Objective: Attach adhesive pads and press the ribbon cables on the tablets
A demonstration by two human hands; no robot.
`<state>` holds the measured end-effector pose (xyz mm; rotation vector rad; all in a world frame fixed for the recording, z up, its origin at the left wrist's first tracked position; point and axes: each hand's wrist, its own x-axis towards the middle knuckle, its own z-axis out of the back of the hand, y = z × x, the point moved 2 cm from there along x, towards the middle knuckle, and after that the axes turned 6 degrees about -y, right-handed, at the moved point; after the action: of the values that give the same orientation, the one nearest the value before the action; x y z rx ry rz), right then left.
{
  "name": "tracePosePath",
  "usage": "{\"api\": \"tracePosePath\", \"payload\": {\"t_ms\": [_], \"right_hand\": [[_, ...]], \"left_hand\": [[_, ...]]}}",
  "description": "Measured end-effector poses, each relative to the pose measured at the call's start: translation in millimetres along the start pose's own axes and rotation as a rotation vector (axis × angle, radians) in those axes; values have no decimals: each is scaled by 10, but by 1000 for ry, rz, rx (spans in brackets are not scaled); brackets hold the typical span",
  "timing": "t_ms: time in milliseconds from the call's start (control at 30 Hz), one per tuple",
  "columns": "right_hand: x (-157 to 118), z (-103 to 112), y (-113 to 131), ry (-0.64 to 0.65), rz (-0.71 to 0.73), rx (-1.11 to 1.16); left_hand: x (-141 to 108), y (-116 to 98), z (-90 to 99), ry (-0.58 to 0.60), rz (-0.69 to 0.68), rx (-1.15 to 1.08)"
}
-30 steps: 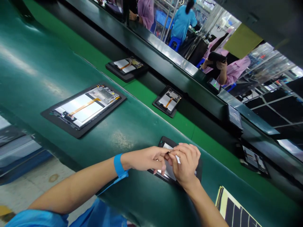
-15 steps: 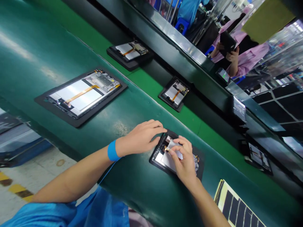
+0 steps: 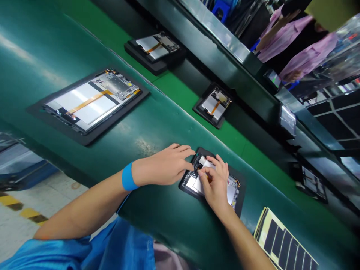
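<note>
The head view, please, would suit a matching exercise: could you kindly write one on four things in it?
1. Wristband
2. Sheets
3. Right hand
4. Ribbon cable on the leftmost device

A. orange
B. over an open device
C. pale yellow with black strips
D. blue

Pairs: 1-D; 2-C; 3-B; 4-A

A dark green, smooth-topped workbench runs diagonally from upper left to lower right, pale glare streaking its upper-left part. Beyond it, upper right, are a shiny silver metal rail and a bright blue plastic stool. Yellow-and-black striped tape crosses the pale grey floor at lower left
</note>
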<state>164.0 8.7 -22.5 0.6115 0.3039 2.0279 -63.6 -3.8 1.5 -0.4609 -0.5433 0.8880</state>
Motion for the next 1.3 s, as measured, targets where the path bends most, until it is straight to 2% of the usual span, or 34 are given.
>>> {"api": "tracePosePath", "payload": {"t_ms": [233,333,667,867,967,1067,1300], "right_hand": [[22,-40,-16,-42,-51,-2],[33,-44,-6,-47,-52,4],[33,-71,11,-63,-70,7],[33,60,-22,-142,-103,66],[-69,192,-28,-107,7,-3],[-257,281,-29,-8,158,-83],[-626,234,-17,232,403,-298]], "left_hand": [[-43,-38,-53,25,-46,-31],[-47,-50,-76,70,-52,-4],[-86,5,-246,88,-28,100],[-73,-11,-242,58,-22,161],[-60,-31,-236,61,-30,225],[-57,-36,-237,70,-45,261],[-78,11,-243,42,-92,225]]}}
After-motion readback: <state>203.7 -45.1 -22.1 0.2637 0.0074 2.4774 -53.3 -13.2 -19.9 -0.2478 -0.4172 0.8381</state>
